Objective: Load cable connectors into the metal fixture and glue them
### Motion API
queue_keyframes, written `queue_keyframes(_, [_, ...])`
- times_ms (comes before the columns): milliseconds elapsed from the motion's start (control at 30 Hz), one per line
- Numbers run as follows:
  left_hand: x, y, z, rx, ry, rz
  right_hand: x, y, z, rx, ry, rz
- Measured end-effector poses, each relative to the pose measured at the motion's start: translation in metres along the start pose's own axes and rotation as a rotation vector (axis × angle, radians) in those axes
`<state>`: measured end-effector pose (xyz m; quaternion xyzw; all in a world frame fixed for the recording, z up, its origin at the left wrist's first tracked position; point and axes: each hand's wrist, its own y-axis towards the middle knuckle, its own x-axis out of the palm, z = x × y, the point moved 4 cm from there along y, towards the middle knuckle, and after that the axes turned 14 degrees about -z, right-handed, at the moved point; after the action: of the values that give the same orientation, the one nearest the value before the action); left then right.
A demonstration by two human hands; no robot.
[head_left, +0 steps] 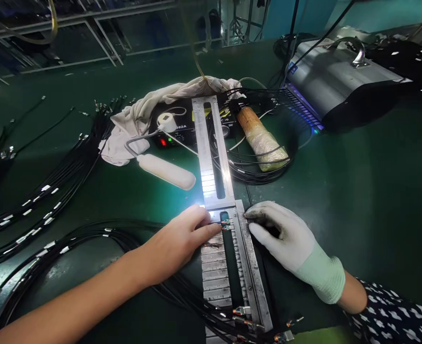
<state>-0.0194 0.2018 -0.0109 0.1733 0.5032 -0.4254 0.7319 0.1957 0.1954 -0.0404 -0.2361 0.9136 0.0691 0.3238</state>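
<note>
My left hand [192, 231], bare, pinches a thin black cable at a slotted metal jig [216, 272]. Past the fingertips, the cable's coloured wires and small metal connector ends [227, 224] lie across the jig's slot. My right hand [286, 234] wears a white glove with a pale green cuff. Its thumb and forefinger are slightly apart at the jig's right rail, with nothing visible between them. More connector ends [242, 311] rest at the jig's near end, where black cables [185, 291] cross it. My left fingers partly hide the held cable.
Beyond the jig stands a black control box [185, 126] with a white cloth [175, 91] draped over it. A white lamp [167, 171] hangs left of the jig; a wrapped wooden handle [263, 141] lies right. Cable bundles [49, 191] cover the left; a silver machine [340, 71] stands back right.
</note>
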Motion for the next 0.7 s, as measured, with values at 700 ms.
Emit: queue_keyframes(700, [0.035,-0.030,0.002,-0.058,0.040,0.149,0.001,0.000,0.000,-0.002,-0.004,-0.012])
